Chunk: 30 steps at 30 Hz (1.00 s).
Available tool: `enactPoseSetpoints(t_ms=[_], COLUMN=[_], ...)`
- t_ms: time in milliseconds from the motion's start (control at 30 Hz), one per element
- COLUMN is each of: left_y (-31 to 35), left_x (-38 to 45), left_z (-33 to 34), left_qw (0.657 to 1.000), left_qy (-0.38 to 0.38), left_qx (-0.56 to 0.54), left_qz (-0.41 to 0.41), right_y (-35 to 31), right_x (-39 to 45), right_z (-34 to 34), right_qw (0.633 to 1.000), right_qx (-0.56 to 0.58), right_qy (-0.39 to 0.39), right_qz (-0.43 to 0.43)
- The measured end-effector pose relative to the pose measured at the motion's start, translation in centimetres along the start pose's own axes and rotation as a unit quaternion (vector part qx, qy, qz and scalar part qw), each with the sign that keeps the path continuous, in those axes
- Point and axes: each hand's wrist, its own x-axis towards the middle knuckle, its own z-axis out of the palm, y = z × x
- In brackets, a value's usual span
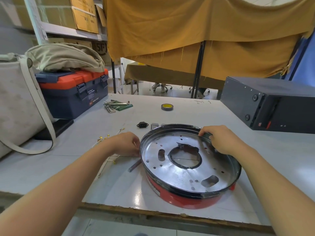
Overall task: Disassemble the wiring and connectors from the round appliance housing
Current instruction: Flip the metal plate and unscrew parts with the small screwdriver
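Housing (189, 169), round, w/ shiny metal plate inside and red outer wall, lies on the white surface (170, 109), near the front edge, a bit right of centre. It is tilted: far-left rim is lifted, near-right side rests on the surface.

Right hand (221, 142) holds the far-right rim; the grip is narrow, fingers curled over the black edge band. Left hand (127, 143) is at the left rim; fingertips seem to pinch smth thin just beside the rim, prob. a wire end, but I cannot tell for sure.

Handling, my judgement: thin sheet metal, so light and stiff, but the rim and the punched holes can be sharp. The polished plate is slippery, better to take it at the rim w/ both hands, opposite sides, not by the torn black gasket around the centre hole.

Wires (109, 138), white w/ small yellow terminals, lie on the surface left of the housing; they are soft and thin, so pull at the terminal, not at the strand. Black power socket (141, 124) lies just beyond the far rim, apart from it. Grey rod (134, 166) lies near the left rim, partly under it perhaps.

No wiring is visible inside the plate now, so the task looks nearly done.
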Motion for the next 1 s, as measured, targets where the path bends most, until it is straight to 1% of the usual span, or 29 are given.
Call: enactPoseSetpoints(t_ms=[100,167,267,533,633,667,733,833,933,1000], left_y=[-0.4,-0.3,-0.1,-0.1,-0.3,-0.3,-0.5,0.0,1.0,1.9], left_x=[-0.7,-0.8,-0.5,-0.1,0.0,0.0,-0.1,-0.4,-0.9,-1.2], left_z=[-0.2,0.1,0.6,0.8,0.7,0.6,0.2,-0.6,-1.4,-1.8], left_qw=[0.999,0.998,0.998,0.999,1.000,0.999,0.991,0.956,0.921,0.905], left_qy=[-0.046,-0.055,-0.030,0.000,0.018,0.034,0.072,0.120,0.150,0.152], left_qx=[0.002,0.023,0.058,0.033,0.005,-0.017,-0.115,-0.268,-0.358,-0.392], left_qz=[0.013,0.008,0.001,-0.013,-0.011,-0.015,-0.023,-0.006,0.038,0.061], right_y=[0.2,0.3,0.7,1.5,1.5,1.5,1.5,1.2,0.8,0.4], right_x=[0.2,0.3,0.4,0.5,0.5,0.5,0.4,0.4,0.4,0.3], right_z=[0.1,0.1,-0.1,-0.3,-0.2,-0.2,-0.2,-0.1,-0.1,-0.2], right_qw=[1.000,1.000,1.000,1.000,1.000,1.000,1.000,1.000,1.000,0.999], right_qx=[0.001,0.002,0.008,0.004,0.008,0.010,0.014,0.006,0.014,0.032], right_qy=[0.002,0.004,0.005,0.010,0.009,0.008,0.007,0.008,0.005,-0.005], right_qz=[-0.001,-0.001,0.000,-0.003,-0.003,-0.002,0.000,0.002,-0.005,-0.017])
